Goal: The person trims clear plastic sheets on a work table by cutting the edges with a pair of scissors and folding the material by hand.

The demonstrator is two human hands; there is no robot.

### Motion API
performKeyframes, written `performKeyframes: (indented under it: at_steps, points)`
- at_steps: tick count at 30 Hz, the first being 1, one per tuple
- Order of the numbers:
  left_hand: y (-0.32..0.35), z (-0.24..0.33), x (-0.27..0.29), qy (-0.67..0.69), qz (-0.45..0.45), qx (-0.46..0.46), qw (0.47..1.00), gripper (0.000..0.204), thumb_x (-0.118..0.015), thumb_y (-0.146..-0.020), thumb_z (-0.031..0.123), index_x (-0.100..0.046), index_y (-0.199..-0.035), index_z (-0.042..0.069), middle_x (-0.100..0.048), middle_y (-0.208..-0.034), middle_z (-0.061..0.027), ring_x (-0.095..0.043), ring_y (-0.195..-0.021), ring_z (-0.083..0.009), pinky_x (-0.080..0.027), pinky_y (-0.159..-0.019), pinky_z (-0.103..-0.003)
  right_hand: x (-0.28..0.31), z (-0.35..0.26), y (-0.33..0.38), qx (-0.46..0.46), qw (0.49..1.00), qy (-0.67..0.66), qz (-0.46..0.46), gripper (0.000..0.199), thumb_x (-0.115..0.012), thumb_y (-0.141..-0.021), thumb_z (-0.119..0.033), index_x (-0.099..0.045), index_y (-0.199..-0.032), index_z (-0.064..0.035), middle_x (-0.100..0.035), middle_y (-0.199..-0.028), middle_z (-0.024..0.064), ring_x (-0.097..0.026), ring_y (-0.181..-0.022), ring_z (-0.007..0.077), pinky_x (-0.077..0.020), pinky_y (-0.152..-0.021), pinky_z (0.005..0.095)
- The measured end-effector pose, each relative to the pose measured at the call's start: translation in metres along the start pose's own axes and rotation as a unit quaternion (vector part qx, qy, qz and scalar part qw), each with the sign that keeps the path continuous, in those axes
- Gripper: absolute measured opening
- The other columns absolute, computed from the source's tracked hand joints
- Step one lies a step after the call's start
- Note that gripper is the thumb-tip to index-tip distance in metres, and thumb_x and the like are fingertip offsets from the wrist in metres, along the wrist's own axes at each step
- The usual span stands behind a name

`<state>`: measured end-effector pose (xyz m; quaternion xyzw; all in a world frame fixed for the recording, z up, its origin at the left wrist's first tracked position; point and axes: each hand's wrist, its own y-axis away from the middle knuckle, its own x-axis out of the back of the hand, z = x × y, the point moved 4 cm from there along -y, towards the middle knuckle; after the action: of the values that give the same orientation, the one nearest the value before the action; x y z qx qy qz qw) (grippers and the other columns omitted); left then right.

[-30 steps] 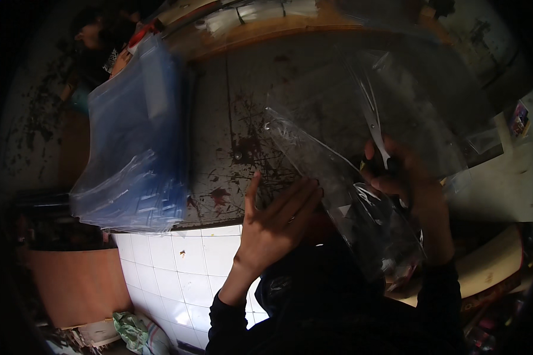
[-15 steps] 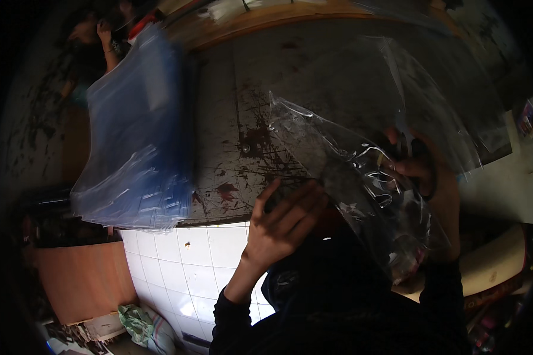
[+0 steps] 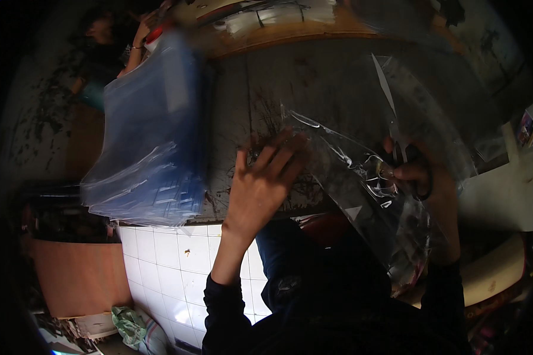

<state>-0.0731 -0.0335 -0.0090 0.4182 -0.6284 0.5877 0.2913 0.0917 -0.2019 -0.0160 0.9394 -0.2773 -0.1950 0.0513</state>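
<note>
My right hand [image 3: 419,168] is closed round the handles of a pair of scissors [image 3: 385,87], whose blade points away from me. A clear plastic sheet [image 3: 337,171], creased and shiny, hangs over the near table edge beside and partly under that hand. My left hand [image 3: 262,180] is over the dark table [image 3: 314,71], fingers stretched and somewhat apart. Its fingertips are by the sheet's left edge; whether they touch it I cannot tell. To the left lies a stack of bluish clear plastic sheets [image 3: 151,124], its near edge overhanging the table.
Another person's hand [image 3: 143,29] shows at the far left. White papers [image 3: 503,198] lie at the right edge. Below left are a brown board [image 3: 80,275], a green plastic bag [image 3: 129,325] and white floor tiles [image 3: 189,263]. A rolled yellowish sheet [image 3: 491,272] is at lower right.
My left hand has moved away from me and slightly left, off the near table edge to the sheet's upper left edge. The scissors blade now shows more fully.
</note>
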Motion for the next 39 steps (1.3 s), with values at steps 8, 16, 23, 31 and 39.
performKeyframes:
  at_steps: [8,16,23,31,39]
  points:
    - [-0.02,-0.02,-0.001,-0.056,0.06,-0.157,0.984,0.008,-0.062,-0.063,0.014,-0.059,-0.07,0.017,-0.058,-0.091,0.0058,-0.055,-0.088,-0.0064,-0.036,-0.094,-0.036,0.001,-0.036,-0.004,0.014,0.991,0.111,-0.069,0.04,-0.061,-0.065,0.0,-0.046,-0.102,-0.0019,-0.052,-0.078,0.0061,-0.052,-0.064,0.0127,-0.0429,-0.058,0.024]
    - [-0.014,-0.016,0.035,-0.065,0.198,-0.118,0.971,0.011,-0.061,-0.065,0.007,-0.055,-0.07,0.013,-0.062,-0.084,0.004,-0.059,-0.075,-0.0064,-0.037,-0.084,-0.031,-0.003,-0.071,-0.027,0.106,0.897,0.421,-0.085,0.035,-0.057,-0.066,0.01,-0.049,-0.097,-0.0059,-0.052,-0.074,0.0014,-0.051,-0.069,0.0095,-0.044,-0.062,0.0234]
    - [-0.002,0.042,0.071,-0.053,0.199,-0.189,0.96,0.013,-0.063,-0.066,0.013,-0.052,-0.067,0.02,-0.053,-0.07,0.0071,-0.053,-0.066,-0.0032,-0.03,-0.069,-0.026,-0.029,-0.096,-0.039,0.411,0.533,0.729,-0.124,0.044,-0.059,-0.065,0.011,-0.051,-0.103,-0.0107,-0.05,-0.093,0.0057,-0.056,-0.085,0.0219,-0.0483,-0.065,0.0324]
    - [-0.013,0.159,0.046,0.01,0.061,-0.12,0.991,0.014,-0.056,-0.072,0.013,-0.059,-0.084,0.008,-0.046,-0.071,0.0017,-0.049,-0.065,-0.008,-0.038,-0.071,-0.028,-0.062,-0.076,-0.035,0.585,0.481,0.631,-0.164,0.034,-0.055,-0.07,0.002,-0.055,-0.1,-0.014,-0.052,-0.088,0.0061,-0.056,-0.08,0.0209,-0.0492,-0.065,0.0313]
    - [-0.013,0.148,0.026,0.032,-0.137,-0.152,0.978,0.047,-0.059,-0.077,0.036,-0.054,-0.111,0.004,-0.05,-0.113,-0.0142,-0.046,-0.109,-0.0232,-0.027,-0.102,-0.044,0.016,-0.051,0.039,0.41,0.734,0.471,0.267,0.041,-0.065,-0.067,0.005,-0.054,-0.103,-0.0102,-0.062,-0.093,0.006,-0.061,-0.084,0.0144,-0.0497,-0.071,0.0264]
